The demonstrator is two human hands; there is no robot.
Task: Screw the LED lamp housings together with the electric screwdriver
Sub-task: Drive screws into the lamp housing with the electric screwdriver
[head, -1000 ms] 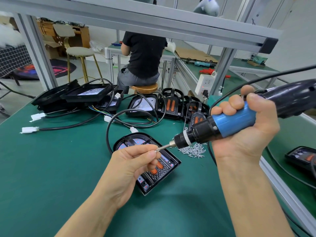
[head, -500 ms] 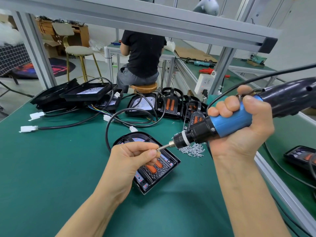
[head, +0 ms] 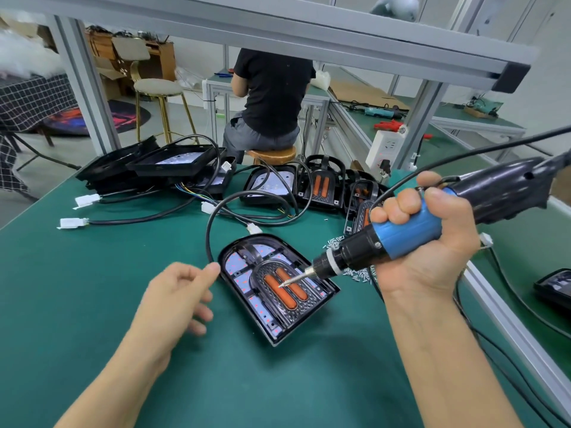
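A black LED lamp housing (head: 247, 273) with two orange strips lies flat on the green mat in front of me. My right hand (head: 432, 242) grips the blue and black electric screwdriver (head: 404, 236). Its bit tip, with a small screw on it, hovers over the orange strips. My left hand (head: 176, 298) hangs just left of the housing with fingers loosely curled, holding nothing; its thumb tip is close to the housing's left edge. A pile of small silver screws (head: 355, 271) lies right of the housing, partly hidden by the screwdriver.
Several more black housings (head: 321, 186) with cables and white connectors (head: 72, 223) crowd the back of the mat. Another housing (head: 556, 288) lies at the far right beyond an aluminium rail (head: 509, 329). A person in black sits on a stool behind the bench.
My left hand has let go of the bit tip and moved left off the housing. The screwdriver bit has dropped slightly over the orange strips.
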